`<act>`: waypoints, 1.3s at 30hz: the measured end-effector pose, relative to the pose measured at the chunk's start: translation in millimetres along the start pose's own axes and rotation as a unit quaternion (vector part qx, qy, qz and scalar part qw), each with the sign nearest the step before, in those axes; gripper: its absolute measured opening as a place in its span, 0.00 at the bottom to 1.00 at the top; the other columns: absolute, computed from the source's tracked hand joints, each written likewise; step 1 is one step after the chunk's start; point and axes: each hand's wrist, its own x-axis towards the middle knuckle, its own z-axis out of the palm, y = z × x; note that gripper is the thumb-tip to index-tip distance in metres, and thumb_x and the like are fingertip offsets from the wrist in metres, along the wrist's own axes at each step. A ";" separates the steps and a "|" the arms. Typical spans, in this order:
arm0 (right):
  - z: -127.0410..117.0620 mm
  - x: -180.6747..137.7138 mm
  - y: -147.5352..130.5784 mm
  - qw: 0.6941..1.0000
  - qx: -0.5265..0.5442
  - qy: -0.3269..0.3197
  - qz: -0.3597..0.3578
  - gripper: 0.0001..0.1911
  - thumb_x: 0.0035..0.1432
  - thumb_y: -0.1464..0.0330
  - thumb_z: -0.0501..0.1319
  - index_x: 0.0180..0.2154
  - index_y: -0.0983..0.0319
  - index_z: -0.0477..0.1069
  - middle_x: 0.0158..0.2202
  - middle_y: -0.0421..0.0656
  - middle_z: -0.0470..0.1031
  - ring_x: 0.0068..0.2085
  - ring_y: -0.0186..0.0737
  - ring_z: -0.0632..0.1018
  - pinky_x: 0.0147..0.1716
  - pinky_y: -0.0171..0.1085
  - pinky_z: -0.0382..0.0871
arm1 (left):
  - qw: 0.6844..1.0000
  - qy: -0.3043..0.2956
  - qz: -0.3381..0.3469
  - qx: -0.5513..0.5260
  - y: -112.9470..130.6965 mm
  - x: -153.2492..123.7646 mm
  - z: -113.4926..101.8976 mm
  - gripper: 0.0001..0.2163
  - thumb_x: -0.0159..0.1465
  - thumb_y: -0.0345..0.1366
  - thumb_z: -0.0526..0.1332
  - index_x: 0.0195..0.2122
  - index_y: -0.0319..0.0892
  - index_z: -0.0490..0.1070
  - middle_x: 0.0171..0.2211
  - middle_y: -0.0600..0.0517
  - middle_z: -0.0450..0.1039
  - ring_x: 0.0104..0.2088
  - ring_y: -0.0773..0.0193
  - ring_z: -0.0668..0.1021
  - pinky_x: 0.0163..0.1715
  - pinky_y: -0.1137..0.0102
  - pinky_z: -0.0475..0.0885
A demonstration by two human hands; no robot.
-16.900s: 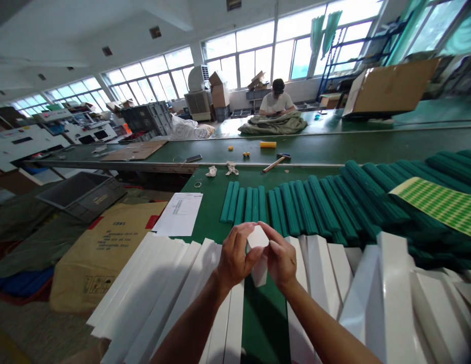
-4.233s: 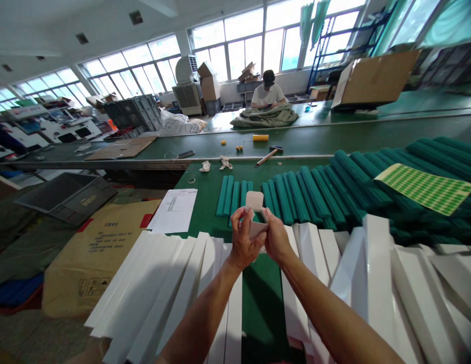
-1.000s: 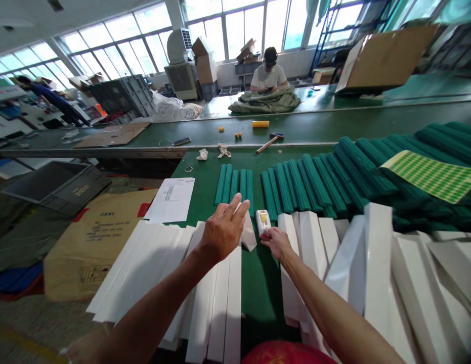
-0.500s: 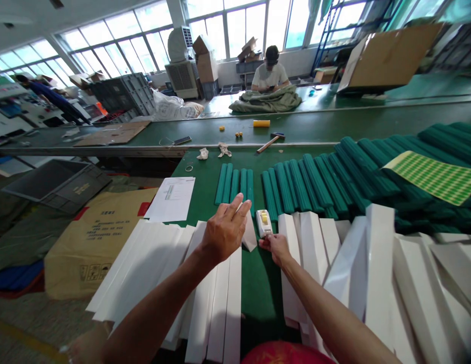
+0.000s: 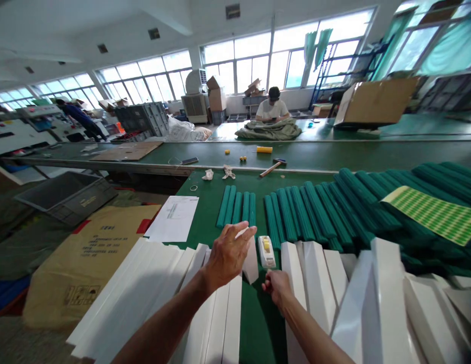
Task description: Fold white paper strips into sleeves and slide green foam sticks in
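Note:
My left hand [image 5: 228,254] grips the end of a long white cardboard box [image 5: 251,264], its fingers bent over the top edge; the thumb is hidden. Just right of that box, a white tape dispenser [image 5: 266,252] with a yellow roll stands on the green tabletop. Close below the dispenser is my right hand [image 5: 276,286], thumb and fingers pinched together. Whatever is in that pinch is too small to make out. More long white boxes [image 5: 313,275] lie beside my right forearm, and flat white box pieces [image 5: 144,288] spread under and left of my left arm.
Dark green ribbed rolls [image 5: 299,212] lie in rows beyond my hands, with a sheet of green stickers [image 5: 428,212] on top at right. Papers [image 5: 173,218], a hammer [image 5: 272,167] and a grey crate [image 5: 70,194] are about. A person [image 5: 273,107] sits at the far table.
My right hand has drawn back from the tape dispenser toward me, leaving a small gap. My left hand stays at the white box. The camera view has tilted upward.

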 end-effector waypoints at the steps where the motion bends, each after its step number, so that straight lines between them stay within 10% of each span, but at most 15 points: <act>1: 1.5 -13.1 -8.2 0.999 0.010 -0.024 -0.025 0.18 0.51 0.63 0.66 0.22 0.61 0.58 0.16 0.31 0.59 0.13 0.24 0.60 0.13 0.29 0.61 | 1.000 0.002 -0.001 -0.005 -0.8 0.4 0.2 0.18 0.68 0.30 0.50 0.58 0.44 0.64 0.53 0.44 0.69 0.53 0.58 0.72 0.51 0.60 0.73; 7: 23.5 -104.2 -95.0 0.927 0.034 -0.269 -0.261 0.16 0.53 0.58 0.66 0.30 0.62 0.65 0.24 0.33 0.68 0.15 0.23 0.62 0.18 0.31 0.68 | 0.999 0.015 -0.003 -0.037 -0.8 2.5 8.6 0.20 0.68 0.30 0.52 0.61 0.42 0.59 0.53 0.44 0.70 0.54 0.57 0.72 0.53 0.59 0.70; 14: 44.3 -133.6 -123.4 0.898 -0.064 -0.289 -0.324 0.16 0.56 0.58 0.64 0.29 0.64 0.66 0.22 0.37 0.71 0.16 0.28 0.69 0.14 0.27 0.59 | 0.995 0.034 -0.078 -0.052 8.7 2.4 16.0 0.33 0.65 0.32 0.54 0.68 0.40 0.37 0.54 0.42 0.70 0.52 0.54 0.74 0.53 0.57 0.71; 26: 52.9 -142.7 -140.3 0.934 -0.150 -0.215 -0.243 0.20 0.46 0.64 0.66 0.35 0.60 0.56 0.17 0.33 0.69 0.11 0.33 0.66 0.09 0.30 0.57 | 0.992 0.073 -0.087 -0.050 11.7 -0.8 22.8 0.35 0.66 0.31 0.53 0.68 0.42 0.32 0.55 0.42 0.68 0.54 0.55 0.72 0.55 0.56 0.70; 32: 51.3 -142.1 -160.9 0.937 -0.152 -0.301 -0.094 0.14 0.39 0.69 0.67 0.23 0.63 0.60 0.12 0.35 0.64 0.11 0.26 0.60 0.15 0.34 0.69 | 0.995 0.084 -0.054 -0.023 13.1 -5.9 23.2 0.23 0.64 0.30 0.56 0.60 0.49 0.57 0.64 0.41 0.48 0.49 0.59 0.74 0.46 0.62 0.75; 39: 34.9 -130.8 -138.3 0.921 -0.122 -0.323 -0.182 0.23 0.43 0.58 0.71 0.32 0.61 0.59 0.20 0.36 0.72 0.13 0.30 0.67 0.16 0.35 0.69 | 0.974 0.039 -0.057 -0.216 8.2 -9.4 17.6 0.21 0.61 0.34 0.56 0.57 0.41 0.63 0.51 0.43 0.68 0.53 0.52 0.70 0.53 0.56 0.69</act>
